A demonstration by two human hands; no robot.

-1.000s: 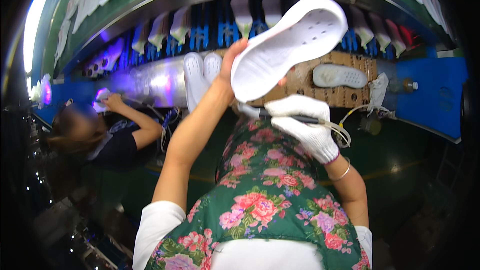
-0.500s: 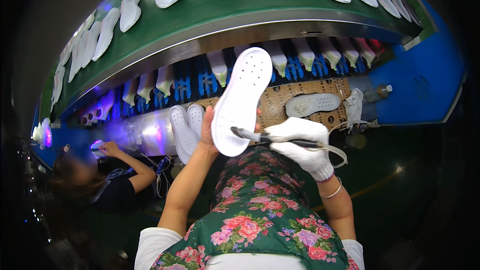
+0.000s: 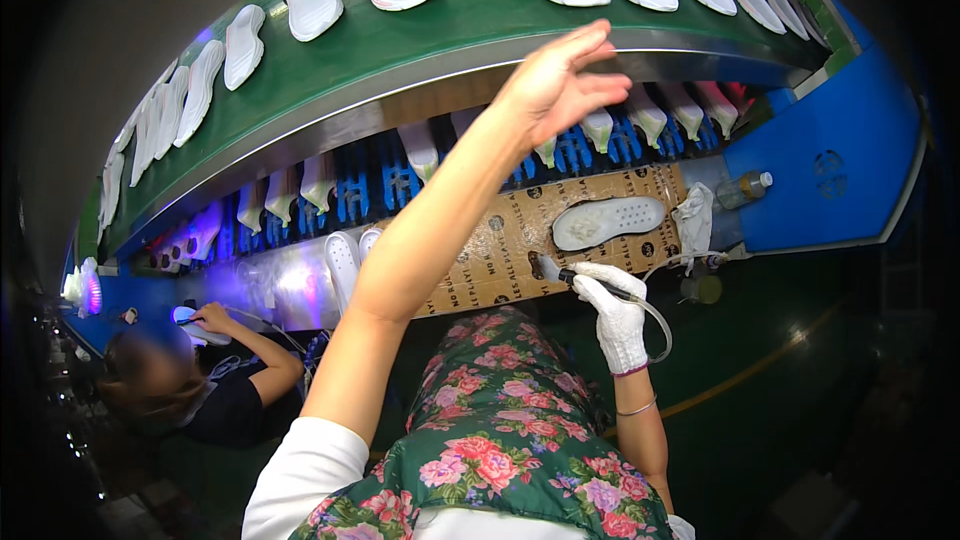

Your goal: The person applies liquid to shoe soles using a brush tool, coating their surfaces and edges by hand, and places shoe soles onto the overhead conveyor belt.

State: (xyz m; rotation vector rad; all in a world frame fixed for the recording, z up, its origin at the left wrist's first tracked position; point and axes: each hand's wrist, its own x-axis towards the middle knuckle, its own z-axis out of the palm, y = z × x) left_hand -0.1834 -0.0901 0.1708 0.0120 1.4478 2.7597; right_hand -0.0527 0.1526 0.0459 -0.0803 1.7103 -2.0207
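- The bare left hand is raised at the green conveyor belt, fingers spread, holding nothing.
- The white-gloved right hand grips a hose-fed brush tool.
- One pale perforated shoe sole waits on the cardboard-covered worktop, seemingly next.

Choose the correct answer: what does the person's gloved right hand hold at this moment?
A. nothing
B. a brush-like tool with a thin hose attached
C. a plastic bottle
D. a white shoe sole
B: the gloved right hand grips a slim tool with a brush-like tip, a thin hose looping from it, while the bare left hand is raised with its fingers spread, holding nothing.
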